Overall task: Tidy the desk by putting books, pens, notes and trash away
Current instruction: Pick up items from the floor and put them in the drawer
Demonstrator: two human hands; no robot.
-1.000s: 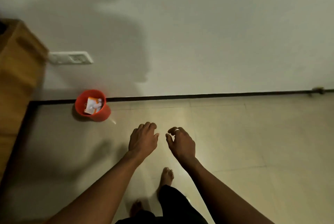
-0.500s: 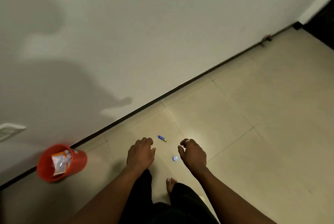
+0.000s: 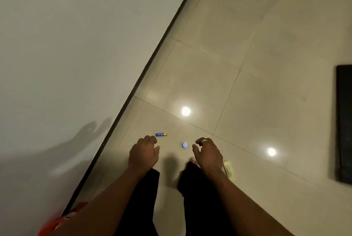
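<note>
Several pale tiles of floor (image 3: 266, 45) carry everything; no desk shows. A blurred red bin (image 3: 55, 223) is cut off bottom-left. Left hand (image 3: 143, 154) and right hand (image 3: 207, 155) hover loosely curled and empty, probably poised over dropped trash: a yellowish scrap (image 3: 229, 171) half hidden behind the right wrist, a blue-yellow tube (image 3: 161, 134), and a round blue cap (image 3: 185, 145) between them.

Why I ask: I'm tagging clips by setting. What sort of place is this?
Probably a room in a home: glossy beige floor tiles, a plain white wall with a dark skirting strip, and a dark mat at the right.
</note>
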